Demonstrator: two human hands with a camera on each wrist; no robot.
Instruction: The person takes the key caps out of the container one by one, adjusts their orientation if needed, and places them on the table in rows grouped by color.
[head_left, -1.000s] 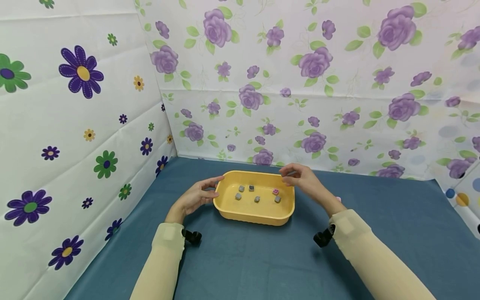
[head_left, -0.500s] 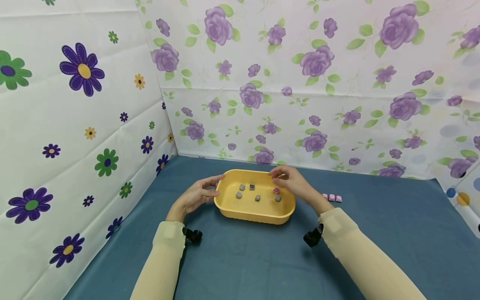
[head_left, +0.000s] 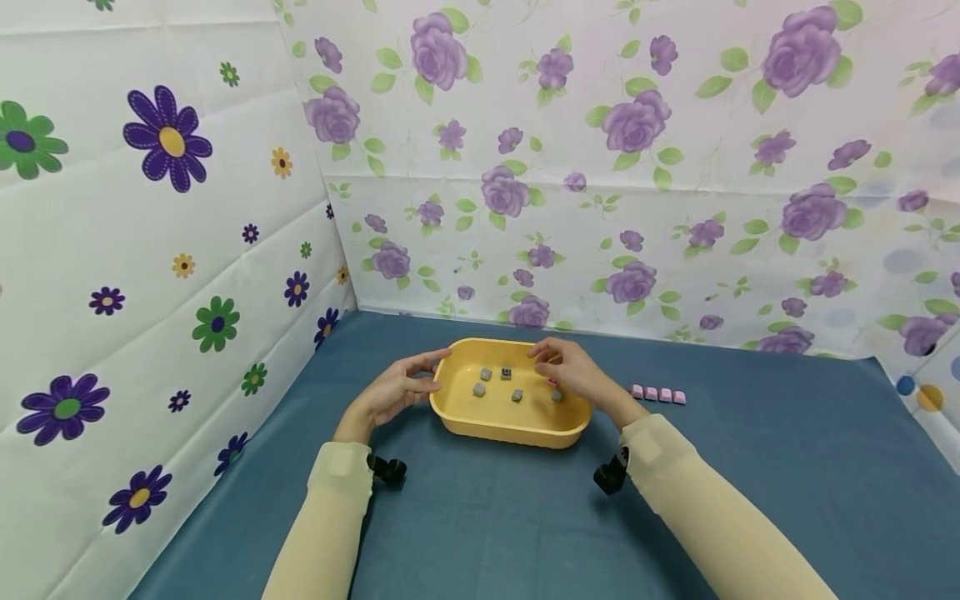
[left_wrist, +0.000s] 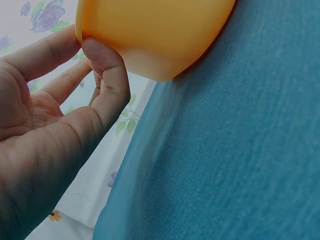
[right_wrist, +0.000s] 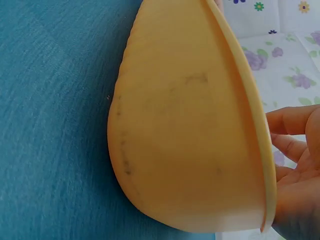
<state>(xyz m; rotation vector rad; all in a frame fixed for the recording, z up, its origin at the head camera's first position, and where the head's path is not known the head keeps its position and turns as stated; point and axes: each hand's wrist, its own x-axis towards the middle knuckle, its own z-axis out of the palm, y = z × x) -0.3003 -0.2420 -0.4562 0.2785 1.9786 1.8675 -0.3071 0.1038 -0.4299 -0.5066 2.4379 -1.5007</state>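
Note:
My left hand (head_left: 390,392) holds the left end of a yellow plastic basin (head_left: 510,435); in the left wrist view its thumb (left_wrist: 106,54) lies against the outer wall and the index finger meets the rim. Over the right part of the basin hovers my right hand (head_left: 573,372), fingers loosely bent, nothing visible in them. Several small grey cubes (head_left: 479,389) are spread on the basin floor, one darker cube (head_left: 506,374) showing a marked face. A pink cube (head_left: 553,382) is mostly hidden beneath the right hand. In the right wrist view, the basin rim partly covers that hand's fingertips.
Several light pink cubes (head_left: 665,394) stand in a row on the blue cloth (head_left: 480,525), right of the basin and beyond the right wrist. Floral sheets (head_left: 480,167) hang behind and to the left. A black wrist camera (head_left: 611,472) juts inward from the right cuff.
My right hand has moved left from the basin's right rim to over its inside, now covering most of the pink cube. The pink row has come into view. The left hand stays put.

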